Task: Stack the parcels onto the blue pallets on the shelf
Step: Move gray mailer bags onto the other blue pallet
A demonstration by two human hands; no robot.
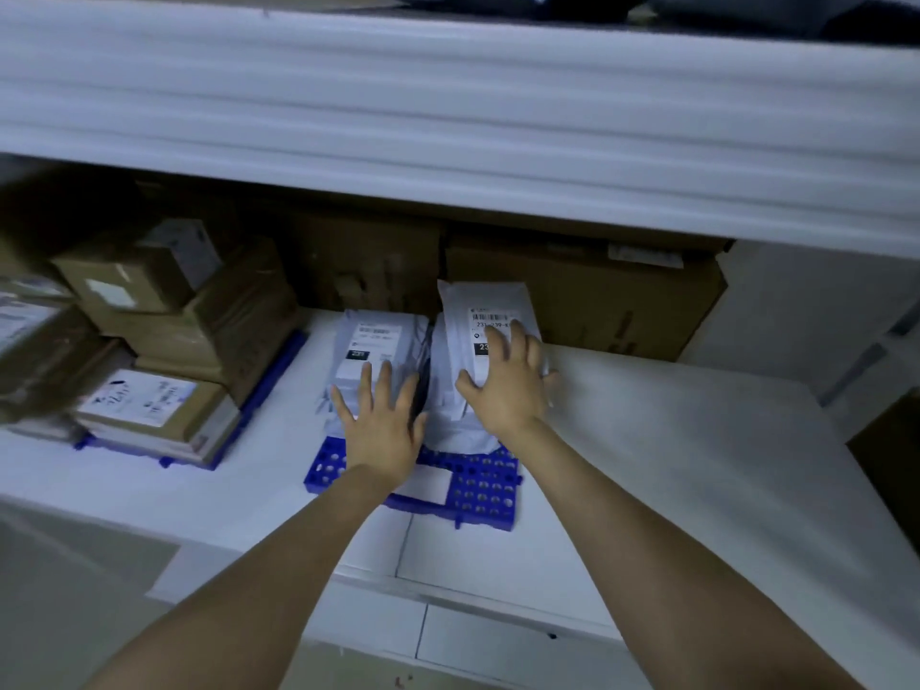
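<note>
At mid-frame, on the blue pallet (480, 490), two grey mailer parcels lie side by side and touching, labels up. The left parcel (376, 351) lies lower. The right parcel (478, 311) stands higher and reaches further back.

Both look like soft plastic bags, probably light, slick and easily dented. They would likely slide on each other, so a hold along the long side edges or a flat palm on top seems safest.

Each parcel's long axis runs up the frame, from the shelf's front edge toward its back. The printed labels sit toward the far ends.

The person's left hand (381, 425) lies flat on the near end of the left parcel, fingers straight and spread, grasping nothing. The right hand (508, 385) presses on top of the right parcel with spread fingers, thumb toward the gap between the bags, also not clenched.

Around them is the white shelf (647, 440). Brown cartons (587, 296) stand just behind, and more boxes (164, 311) are stacked on a second pallet (269, 385) at the left.
</note>
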